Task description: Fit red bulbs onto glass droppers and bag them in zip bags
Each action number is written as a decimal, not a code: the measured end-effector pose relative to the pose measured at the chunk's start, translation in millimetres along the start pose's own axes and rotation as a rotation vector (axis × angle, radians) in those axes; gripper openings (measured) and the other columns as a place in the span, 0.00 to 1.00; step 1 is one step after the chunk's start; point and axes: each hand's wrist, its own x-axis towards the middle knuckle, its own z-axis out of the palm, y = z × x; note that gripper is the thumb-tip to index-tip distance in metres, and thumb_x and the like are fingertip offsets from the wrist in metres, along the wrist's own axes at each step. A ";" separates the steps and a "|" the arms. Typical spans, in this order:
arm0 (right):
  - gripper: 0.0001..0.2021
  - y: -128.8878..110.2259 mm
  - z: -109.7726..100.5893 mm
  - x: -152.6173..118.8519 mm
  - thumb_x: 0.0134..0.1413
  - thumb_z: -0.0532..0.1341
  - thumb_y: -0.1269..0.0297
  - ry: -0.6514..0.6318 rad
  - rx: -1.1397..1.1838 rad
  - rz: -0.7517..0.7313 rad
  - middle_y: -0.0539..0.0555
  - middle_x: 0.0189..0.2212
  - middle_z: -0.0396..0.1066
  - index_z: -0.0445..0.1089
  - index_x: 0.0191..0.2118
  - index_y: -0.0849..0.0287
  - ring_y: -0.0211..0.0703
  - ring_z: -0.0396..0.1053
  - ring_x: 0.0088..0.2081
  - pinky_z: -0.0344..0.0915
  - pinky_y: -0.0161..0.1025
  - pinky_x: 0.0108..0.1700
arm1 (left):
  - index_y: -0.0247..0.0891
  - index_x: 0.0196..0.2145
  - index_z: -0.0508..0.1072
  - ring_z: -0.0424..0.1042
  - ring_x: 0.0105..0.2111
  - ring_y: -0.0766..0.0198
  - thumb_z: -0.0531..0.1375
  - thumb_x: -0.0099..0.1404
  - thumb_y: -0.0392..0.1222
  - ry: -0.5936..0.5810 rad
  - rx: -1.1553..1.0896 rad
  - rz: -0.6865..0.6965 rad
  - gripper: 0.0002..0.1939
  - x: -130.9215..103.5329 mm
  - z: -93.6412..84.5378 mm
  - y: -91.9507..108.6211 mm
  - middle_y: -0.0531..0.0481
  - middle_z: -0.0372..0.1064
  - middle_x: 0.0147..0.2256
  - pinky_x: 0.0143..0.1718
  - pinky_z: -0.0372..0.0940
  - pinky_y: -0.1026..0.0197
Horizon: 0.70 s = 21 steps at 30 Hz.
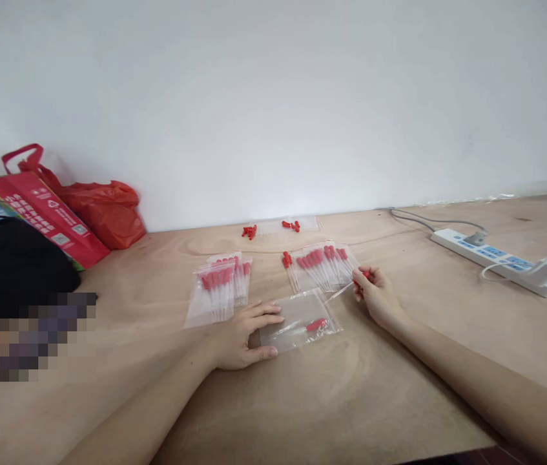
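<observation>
My left hand rests with its fingers apart on the left part of a clear zip bag. Inside that bag lies a red-topped dropper. My right hand pinches the red end of another dropper, whose clear stem points left toward the bag's opening edge. Behind the bag, several red-topped droppers with clear stems lie fanned on clear plastic. Left of them, stacked clear bags hold several more droppers.
Loose red caps and more red pieces lie on the wooden table near the wall. On the right is a white power strip with cables. Red bags and a black bag stand at the left.
</observation>
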 end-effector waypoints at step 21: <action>0.15 -6.1 12.1 -24.8 0.33 0.67 0.60 -0.627 -0.211 0.266 0.44 0.14 0.63 0.62 0.25 0.60 0.30 0.61 0.16 0.60 0.30 0.20 | 0.44 0.54 0.57 0.51 0.56 0.55 0.56 0.57 0.52 -0.008 0.007 -0.014 0.28 1.2 0.8 -2.0 0.47 0.53 0.56 0.55 0.49 0.50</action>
